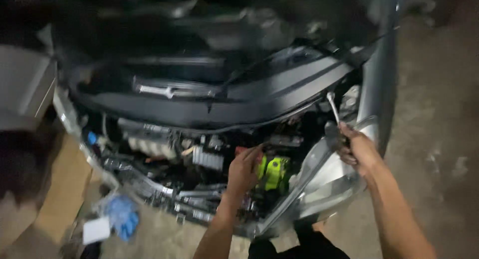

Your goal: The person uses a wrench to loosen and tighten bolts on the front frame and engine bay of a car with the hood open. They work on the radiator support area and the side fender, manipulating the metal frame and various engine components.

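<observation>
Right hand [358, 150] grips a wrench [333, 109] pointing up-left; left hand [243, 170], nearer the yellow-green part [275, 172] just rightward, seems curled, grasp unclear.

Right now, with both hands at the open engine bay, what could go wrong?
1. The right hand holds a slim metal tool above the bay; if it slips, it could drop among the crowded engine parts.
2. The left hand reaches in beside the bright green part, where dim light and blur hide what it touches, so pinching seems possible.
</observation>
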